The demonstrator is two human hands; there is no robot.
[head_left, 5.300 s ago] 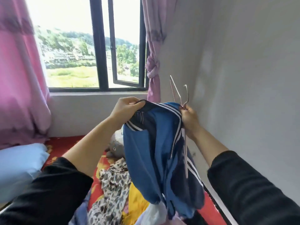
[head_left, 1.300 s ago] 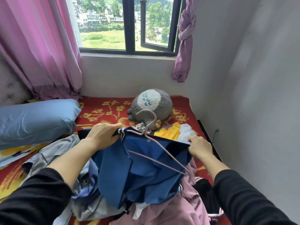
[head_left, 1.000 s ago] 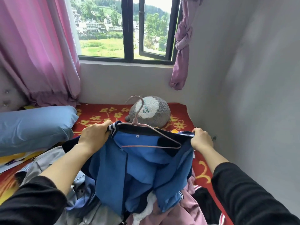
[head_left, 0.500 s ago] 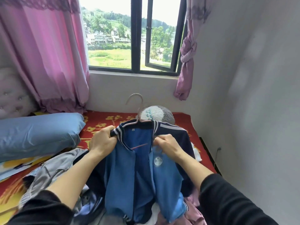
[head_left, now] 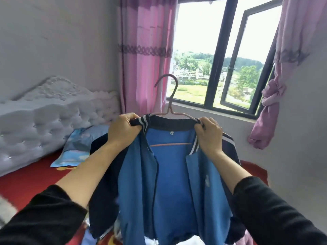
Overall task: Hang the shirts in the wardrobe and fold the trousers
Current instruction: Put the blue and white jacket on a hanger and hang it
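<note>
At 9 o'clock a white tufted headboard (head_left: 53,121) backs the bed (head_left: 26,181), with a blue pillow (head_left: 83,144) lying against it. A pink curtain (head_left: 145,59) hangs behind, at 11 o'clock.

The left hand (head_left: 123,129) grips the left end of the collar, its fingers (head_left: 131,119) curled tight on the striped trim. The blue shirt (head_left: 173,183) is held up in front of the person, open down the front. It drops from the hands toward 6 o'clock, so its long axis runs 12 to 6.

Inside it sits the pink hanger (head_left: 170,103). Its bar lies 9 to 3 across the chest. Its hook stands up at 12 o'clock between the two hands, a little nearer the left one, and curls over toward 9. The right hand (head_left: 209,137) pinches the right side of the collar where the hanger's arm slips under it, fingers closed on the cloth.

At 1 o'clock is the window (head_left: 217,68), one pane ajar.

The shirt looks seated on both shoulders, so hanging it up should come next. No wardrobe shows here. The hook is free, and the left hand is the nearer one to take it.
</note>
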